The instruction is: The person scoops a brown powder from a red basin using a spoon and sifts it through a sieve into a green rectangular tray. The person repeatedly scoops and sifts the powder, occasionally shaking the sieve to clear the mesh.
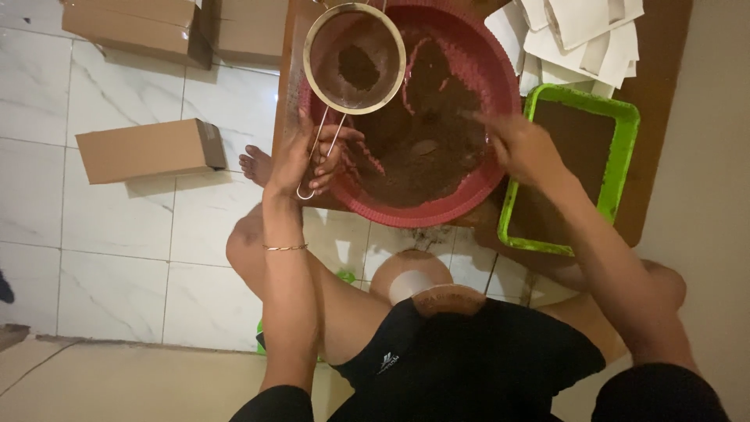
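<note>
White marble-veined floor tiles (pixel 117 273) with cardboard boxes (pixel 148 148), beige wall (pixel 703 195) at right.

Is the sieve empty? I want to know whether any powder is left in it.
No: the sieve, held by the left hand over the red basin, has a dark brown clump inside.

Floor (pixel 117 266): white marbled tile. On it, three cardboard boxes: one (pixel 148 148) lying apart at left, two (pixel 137 23) near the top edge. Brown board (pixel 664 78) lying on the tile, bearing red basin (pixel 437 211), green tray (pixel 621 156), stack of white papers (pixel 586 35).
</note>
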